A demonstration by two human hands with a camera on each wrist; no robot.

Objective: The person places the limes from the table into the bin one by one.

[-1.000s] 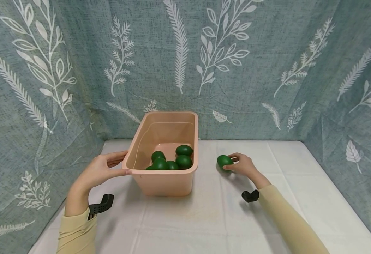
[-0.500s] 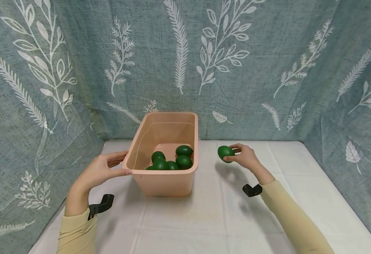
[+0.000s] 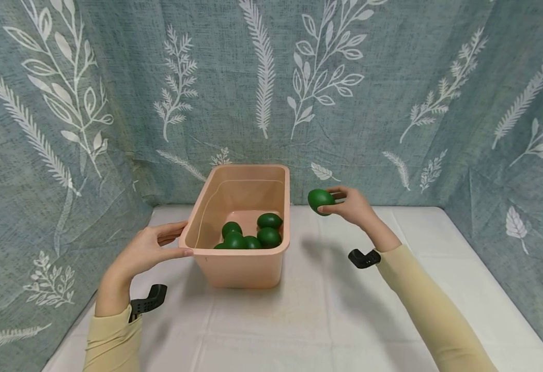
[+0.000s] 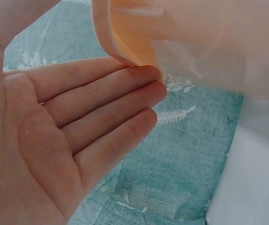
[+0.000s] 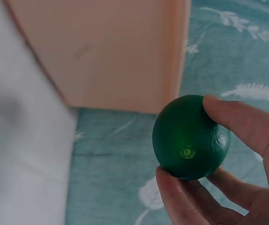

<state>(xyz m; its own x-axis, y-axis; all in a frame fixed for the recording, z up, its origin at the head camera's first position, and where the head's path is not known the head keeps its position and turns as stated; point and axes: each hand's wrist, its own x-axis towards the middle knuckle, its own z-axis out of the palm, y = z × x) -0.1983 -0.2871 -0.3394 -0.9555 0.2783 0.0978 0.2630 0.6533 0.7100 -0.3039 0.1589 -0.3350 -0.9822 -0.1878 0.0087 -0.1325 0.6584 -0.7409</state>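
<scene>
Between the thumb and fingertips of my right hand (image 3: 349, 206) is a green lime (image 3: 320, 201), held in the air to the right of a peach plastic bin (image 3: 241, 268). The right wrist view shows the stem scar on this lime (image 5: 190, 136). My left hand (image 3: 148, 250) is at the bin's near left corner, its thumb along the front rim and its fingers against the left side. In the left wrist view the fingers (image 4: 111, 98) lie straight, tips touching under the rim. Several limes (image 3: 268, 237) lie inside the bin at its near end; the front wall partly hides some.
A white cloth (image 3: 299, 320) covers the table. Behind and at both sides hangs a blue-green curtain (image 3: 225, 77) with white leaf prints. Black camera mounts (image 3: 364, 258) sit on both wrists.
My right hand has lifted the lime off the table and carried it up, then leftward toward the bin. The left hand and the bin have stayed in place.
</scene>
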